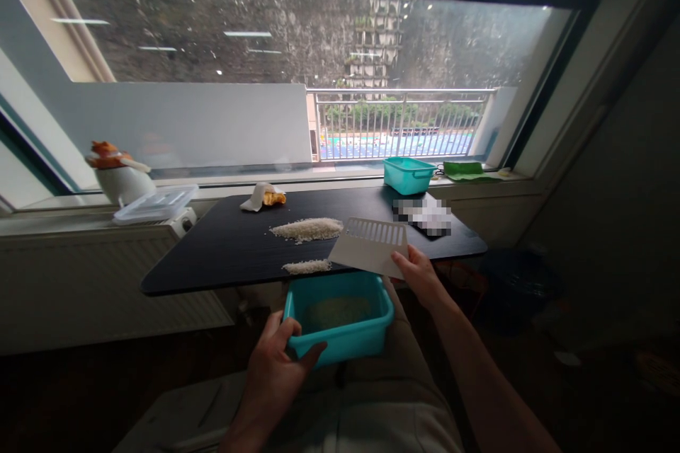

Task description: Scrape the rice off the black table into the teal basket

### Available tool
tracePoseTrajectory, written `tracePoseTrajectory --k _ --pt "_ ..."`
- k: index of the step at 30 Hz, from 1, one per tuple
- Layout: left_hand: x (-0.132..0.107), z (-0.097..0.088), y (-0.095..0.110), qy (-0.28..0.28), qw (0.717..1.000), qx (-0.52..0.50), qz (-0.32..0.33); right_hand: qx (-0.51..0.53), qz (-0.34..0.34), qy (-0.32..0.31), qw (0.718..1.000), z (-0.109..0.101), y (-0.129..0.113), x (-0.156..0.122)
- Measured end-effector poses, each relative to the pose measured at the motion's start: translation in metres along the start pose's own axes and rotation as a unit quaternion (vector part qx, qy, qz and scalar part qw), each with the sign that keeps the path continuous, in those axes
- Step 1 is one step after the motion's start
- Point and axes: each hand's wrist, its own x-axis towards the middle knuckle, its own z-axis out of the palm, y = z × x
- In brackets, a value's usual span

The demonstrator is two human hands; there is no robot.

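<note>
My left hand (276,368) grips the near left corner of a teal plastic tub (340,318), held just below the front edge of the black table (212,255). Some pale rice lies inside the tub. My right hand (422,276) pinches a flat grey scraper (372,248) with a slotted top, its blade resting on the table by a small heap of rice (307,267) at the edge. A larger heap of rice (308,228) lies further back on the table.
A second teal tub (408,175) stands at the table's far right, a blurred dark object (425,219) beside it. A crumpled paper with something orange (264,197) lies at the back. A clear lid (156,204) and a white figurine (120,173) rest on the sill.
</note>
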Motion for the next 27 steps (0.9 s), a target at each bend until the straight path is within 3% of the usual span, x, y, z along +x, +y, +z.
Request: tracePoseTrajectory --k 10,16,27 --pt "0.0 -0.002 0.004 -0.005 1.0 -0.005 -0.001 0.002 0.0 -0.01 1.0 -0.011 -0.004 -0.015" --pt "0.0 -0.003 0.004 -0.002 1.0 -0.004 -0.001 0.005 0.004 0.009 1.0 -0.005 -0.005 -0.004" --pt "0.002 -0.004 0.004 0.001 1.0 0.001 -0.002 0.003 0.004 -0.024 1.0 -0.005 -0.004 -0.011"
